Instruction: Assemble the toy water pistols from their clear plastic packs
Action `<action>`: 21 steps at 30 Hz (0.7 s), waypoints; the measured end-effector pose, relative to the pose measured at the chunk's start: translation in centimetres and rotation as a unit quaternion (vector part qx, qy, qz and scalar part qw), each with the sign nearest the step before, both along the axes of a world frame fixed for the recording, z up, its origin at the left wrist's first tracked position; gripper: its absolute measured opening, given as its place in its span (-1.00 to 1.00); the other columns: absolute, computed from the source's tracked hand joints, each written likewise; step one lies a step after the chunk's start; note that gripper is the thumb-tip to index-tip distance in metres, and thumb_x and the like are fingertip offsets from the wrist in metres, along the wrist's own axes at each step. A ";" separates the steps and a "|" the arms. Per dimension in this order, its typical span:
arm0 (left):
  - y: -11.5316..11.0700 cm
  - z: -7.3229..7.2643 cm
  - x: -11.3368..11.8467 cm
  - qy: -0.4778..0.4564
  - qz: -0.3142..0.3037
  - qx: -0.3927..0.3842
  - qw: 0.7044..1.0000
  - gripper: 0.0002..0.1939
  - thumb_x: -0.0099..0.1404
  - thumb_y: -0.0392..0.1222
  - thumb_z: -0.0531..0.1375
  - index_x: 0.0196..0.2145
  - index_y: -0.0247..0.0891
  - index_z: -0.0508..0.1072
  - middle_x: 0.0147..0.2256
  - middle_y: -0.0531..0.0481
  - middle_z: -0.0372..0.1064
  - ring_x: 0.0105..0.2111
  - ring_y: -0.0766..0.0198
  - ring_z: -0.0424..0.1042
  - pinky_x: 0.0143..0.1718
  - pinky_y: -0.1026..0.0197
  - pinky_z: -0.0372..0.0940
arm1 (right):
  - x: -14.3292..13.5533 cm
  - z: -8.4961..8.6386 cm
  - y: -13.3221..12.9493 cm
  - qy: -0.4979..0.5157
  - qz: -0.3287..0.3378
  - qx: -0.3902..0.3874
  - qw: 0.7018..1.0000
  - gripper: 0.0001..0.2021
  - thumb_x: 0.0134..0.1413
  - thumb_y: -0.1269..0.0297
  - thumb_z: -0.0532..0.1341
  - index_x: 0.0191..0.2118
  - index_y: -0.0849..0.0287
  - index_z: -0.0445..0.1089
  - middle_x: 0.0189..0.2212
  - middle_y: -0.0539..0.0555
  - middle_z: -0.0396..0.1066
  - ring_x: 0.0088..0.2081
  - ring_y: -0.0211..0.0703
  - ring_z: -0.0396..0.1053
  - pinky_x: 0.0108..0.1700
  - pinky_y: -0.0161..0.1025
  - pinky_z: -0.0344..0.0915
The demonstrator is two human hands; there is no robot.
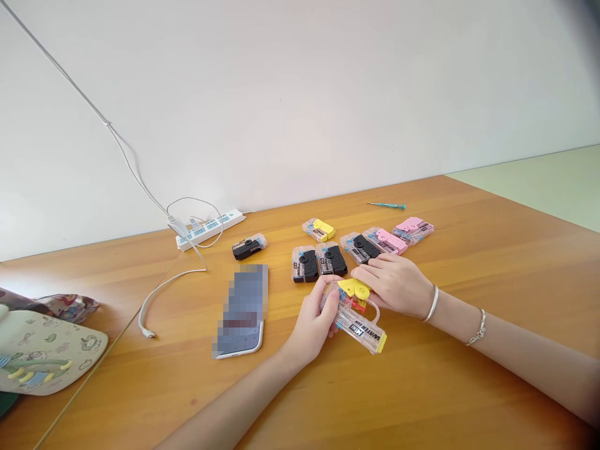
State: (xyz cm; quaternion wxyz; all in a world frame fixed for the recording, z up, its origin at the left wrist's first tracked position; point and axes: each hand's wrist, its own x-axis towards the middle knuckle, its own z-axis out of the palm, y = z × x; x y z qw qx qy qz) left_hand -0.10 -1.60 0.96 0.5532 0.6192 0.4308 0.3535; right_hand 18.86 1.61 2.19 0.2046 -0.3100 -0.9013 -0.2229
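Observation:
My left hand (315, 319) is closed around one end of a mini water gun (360, 331), clear plastic with a yellow top and a red trigger. "MINI WATER GUN" is printed along its clear part, which is tilted down to the right. At its yellow end, my right hand (396, 284) has its fingers curled against the gun; their tips are partly hidden. Just beyond my hands lie folded water guns: black ones (307, 264), pink ones (391, 240) and a yellow one (323, 229). Another black folded water gun (249, 246) rests farther left.
A phone (241, 312) lies left of my hands. Behind it, a white power strip (210, 230) has a cable (171, 282) trailing forward. A thin teal screwdriver (388, 205) is at the table's back. Patterned items (51, 350) occupy the left edge, and a wall (290, 106) bounds the back.

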 end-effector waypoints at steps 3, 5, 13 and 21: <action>-0.1 0.2 0.0 -0.015 -0.001 0.006 1.000 -0.66 0.30 0.07 -0.05 -0.10 -0.20 0.19 -0.54 0.14 0.11 -0.62 0.44 0.10 -0.65 0.42 0.13 | 0.0 0.0 0.0 0.019 -0.014 -0.024 0.999 -0.79 0.19 0.29 -0.02 -0.34 0.21 0.31 -0.54 0.05 0.38 -0.54 -0.19 0.27 -0.43 -0.23 0.01; -0.1 0.4 0.0 -0.024 -0.006 0.014 1.000 -0.67 0.31 0.04 -0.03 -0.08 -0.19 0.18 -0.49 0.12 0.15 -0.57 0.42 0.12 -0.57 0.40 0.17 | 0.0 0.0 0.1 0.036 -0.021 -0.042 0.998 -0.79 0.21 0.27 -0.03 -0.31 0.21 0.29 -0.48 0.06 0.40 -0.52 -0.20 0.30 -0.45 -0.26 0.03; -0.3 0.4 -0.3 -0.053 -0.039 0.044 0.997 -0.72 0.34 0.01 -0.06 -0.05 -0.13 0.14 -0.40 0.07 0.20 -0.45 0.36 0.19 -0.38 0.33 0.18 | 1.5 0.0 1.3 0.156 -0.084 -0.196 0.965 -0.76 0.26 0.20 -0.15 -0.20 0.14 0.19 -0.47 0.01 0.43 -0.48 -0.18 0.36 -0.49 -0.31 0.09; -0.3 0.7 -0.2 0.165 -0.079 0.166 0.969 -0.73 0.29 -0.02 0.01 -0.15 -0.13 0.38 -0.36 0.03 0.41 -0.39 0.23 0.24 -0.22 0.16 0.14 | 1.3 0.0 1.0 0.139 -0.050 -0.202 0.968 -0.78 0.17 0.15 -0.02 -0.21 0.15 0.24 -0.37 0.06 0.44 -0.36 -0.14 0.39 -0.39 -0.28 0.16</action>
